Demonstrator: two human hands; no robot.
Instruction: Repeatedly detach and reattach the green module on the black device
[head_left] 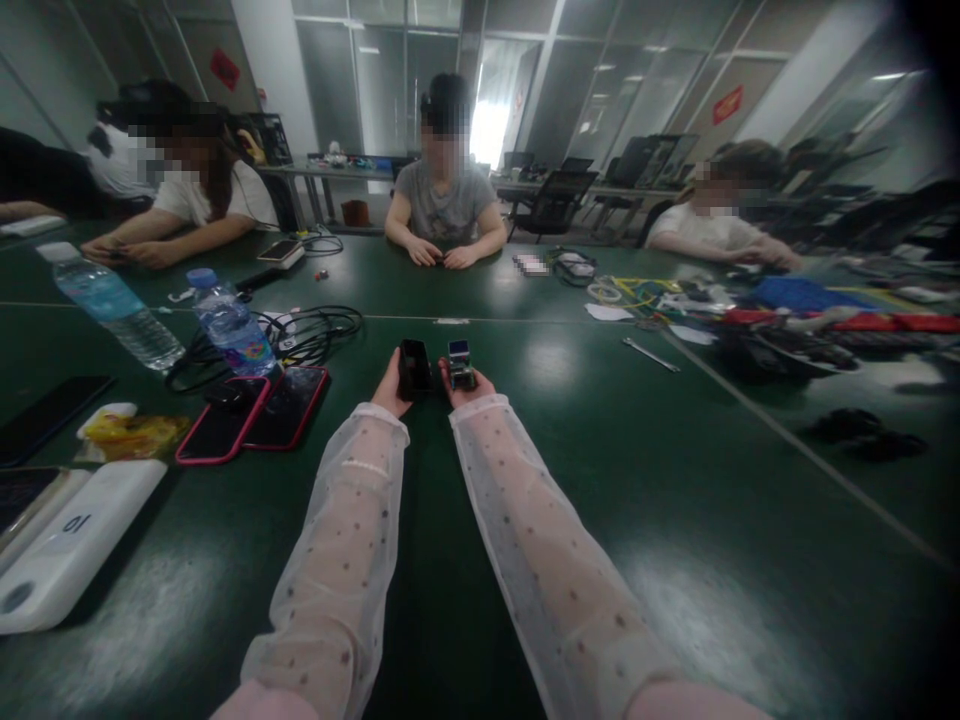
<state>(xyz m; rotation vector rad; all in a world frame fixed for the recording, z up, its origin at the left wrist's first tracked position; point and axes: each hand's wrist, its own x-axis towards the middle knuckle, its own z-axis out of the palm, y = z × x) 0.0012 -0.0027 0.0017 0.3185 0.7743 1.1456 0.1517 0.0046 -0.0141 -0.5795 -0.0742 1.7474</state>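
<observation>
My left hand (pixel 389 386) is closed around a black rectangular case (pixel 415 368), which stands tilted up just above the green table; whether it is hollow is too dark to tell. Beside it, my right hand (pixel 481 386) grips a small electronic module (pixel 460 366) with a little screen on top and what look like stacked boards beneath. A narrow gap separates the two things. Sheer dotted sleeves cover both of my forearms.
Left of my hands lie two red-edged phones (pixel 289 408), two water bottles (pixel 232 325), black cables (pixel 322 335) and a white power bank (pixel 82 540). To the right are a wrench (pixel 651 355), a cable pile (pixel 810 310) and a black object (pixel 870 432). Several people sit around the table.
</observation>
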